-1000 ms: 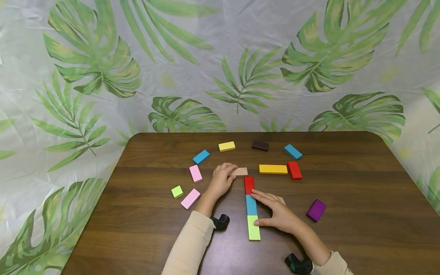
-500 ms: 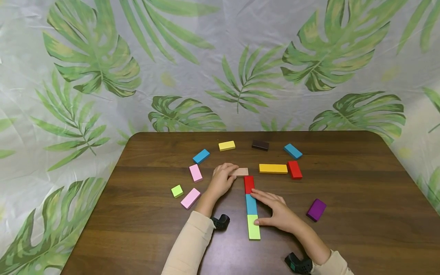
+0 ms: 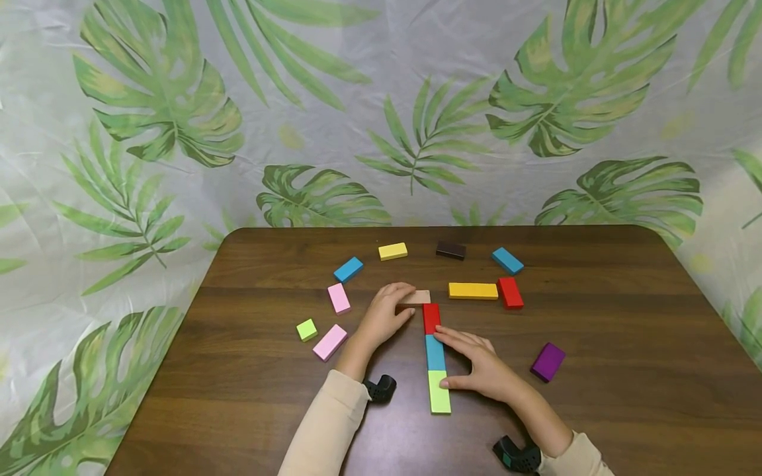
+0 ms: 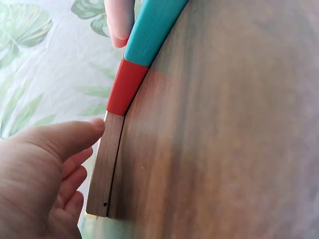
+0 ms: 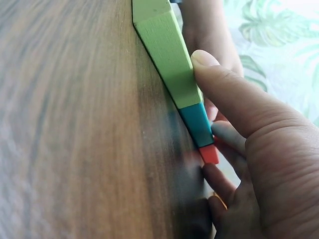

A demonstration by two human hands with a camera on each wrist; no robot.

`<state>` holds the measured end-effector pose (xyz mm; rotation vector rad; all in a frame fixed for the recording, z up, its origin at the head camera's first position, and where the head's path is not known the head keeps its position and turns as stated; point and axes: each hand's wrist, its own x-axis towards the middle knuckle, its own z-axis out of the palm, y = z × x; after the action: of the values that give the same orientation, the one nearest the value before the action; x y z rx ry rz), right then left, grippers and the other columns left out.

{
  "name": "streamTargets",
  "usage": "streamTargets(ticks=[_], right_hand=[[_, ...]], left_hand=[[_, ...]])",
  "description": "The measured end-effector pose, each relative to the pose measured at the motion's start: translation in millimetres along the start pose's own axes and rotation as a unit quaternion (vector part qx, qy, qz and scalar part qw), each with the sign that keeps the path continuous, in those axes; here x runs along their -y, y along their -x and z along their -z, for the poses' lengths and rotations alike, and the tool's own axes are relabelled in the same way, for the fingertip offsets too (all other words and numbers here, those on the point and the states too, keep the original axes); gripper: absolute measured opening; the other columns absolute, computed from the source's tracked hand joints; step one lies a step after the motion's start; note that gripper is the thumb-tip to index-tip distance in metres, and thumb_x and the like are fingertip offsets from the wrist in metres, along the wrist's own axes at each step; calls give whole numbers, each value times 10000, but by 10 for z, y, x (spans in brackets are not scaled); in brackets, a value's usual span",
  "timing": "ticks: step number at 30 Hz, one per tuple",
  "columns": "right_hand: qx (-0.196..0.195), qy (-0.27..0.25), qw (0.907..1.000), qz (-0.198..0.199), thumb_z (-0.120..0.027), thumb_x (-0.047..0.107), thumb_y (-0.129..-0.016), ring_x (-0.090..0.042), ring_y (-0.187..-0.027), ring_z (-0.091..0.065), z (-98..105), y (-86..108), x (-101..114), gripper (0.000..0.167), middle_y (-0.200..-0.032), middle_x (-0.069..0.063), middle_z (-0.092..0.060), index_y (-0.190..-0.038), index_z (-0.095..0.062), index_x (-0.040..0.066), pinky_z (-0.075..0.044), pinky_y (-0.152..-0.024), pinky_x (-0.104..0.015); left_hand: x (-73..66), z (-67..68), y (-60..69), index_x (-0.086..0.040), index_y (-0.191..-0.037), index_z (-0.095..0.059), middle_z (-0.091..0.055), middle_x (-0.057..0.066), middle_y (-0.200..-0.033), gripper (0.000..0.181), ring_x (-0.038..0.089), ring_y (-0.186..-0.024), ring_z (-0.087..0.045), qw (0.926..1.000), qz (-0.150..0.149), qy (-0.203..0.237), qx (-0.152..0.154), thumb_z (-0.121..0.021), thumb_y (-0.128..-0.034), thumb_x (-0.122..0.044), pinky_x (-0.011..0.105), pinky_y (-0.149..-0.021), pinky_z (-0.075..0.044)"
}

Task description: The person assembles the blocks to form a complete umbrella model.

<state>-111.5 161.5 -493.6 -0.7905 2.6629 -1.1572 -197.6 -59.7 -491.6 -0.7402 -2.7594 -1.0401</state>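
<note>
A red block [image 3: 431, 318], a blue block [image 3: 435, 352] and a light green block [image 3: 439, 393] lie end to end in a column. The left hand [image 3: 382, 317] is at a tan block [image 3: 421, 297], fingertips on its far side, thumb apart from its near side. In the left wrist view the tan block [image 4: 106, 164] meets the red block [image 4: 127, 87]. The right hand [image 3: 485, 370] rests along the column's right side with extended fingers; its thumb touches the green block [image 5: 167, 64], fingertips near the red-blue joint.
Beyond the column lie a long orange-yellow block [image 3: 473, 291], a red block [image 3: 510, 293], a dark block [image 3: 450, 250] and a yellow block [image 3: 393, 251]. Pink blocks [image 3: 330, 342] and a small green block [image 3: 306, 330] are left; a purple block [image 3: 548, 362] is right.
The tan block has shifted slightly right, against the red block's far end. The left thumb has moved away from its near side. The right hand has not visibly moved.
</note>
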Motion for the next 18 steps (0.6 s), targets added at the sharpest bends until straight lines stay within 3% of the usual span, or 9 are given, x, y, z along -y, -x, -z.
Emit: streamTargets(ticks=[6, 12, 18], right_hand=[[9, -9, 10000, -34, -713, 498, -692, -256, -1249, -313, -1, -4, 3, 768, -1401, 67, -339, -1351, -431, 221, -181, -942, -533], [22, -8, 10000, 4, -709, 490, -701, -261, -1250, -311, -1, 2, -1, 763, -1404, 65, -336, -1355, -425, 221, -181, -938, -541], [1, -46, 10000, 71, -708, 487, -705, -259, -1248, -311, -3, 5, -14, 769, -1403, 65, -337, -1363, -413, 221, -180, -933, -528]], left_hand=[[-51, 28, 33, -55, -1199, -568, -524, 44, -1206, 432, 224, -1173, -409, 9995, -202, -78, 236, -671, -804, -199, 350, -989, -304], [-53, 22, 35, -64, -1239, -541, -500, 43, -1238, 549, 198, -1184, -406, 9976, -326, -161, 589, -689, -780, -325, 374, -1024, -245], [-77, 26, 37, -89, -1282, -508, -460, 33, -1256, 757, 206, -1194, -378, 9954, -317, -357, 831, -720, -685, -502, 410, -1036, -209]])
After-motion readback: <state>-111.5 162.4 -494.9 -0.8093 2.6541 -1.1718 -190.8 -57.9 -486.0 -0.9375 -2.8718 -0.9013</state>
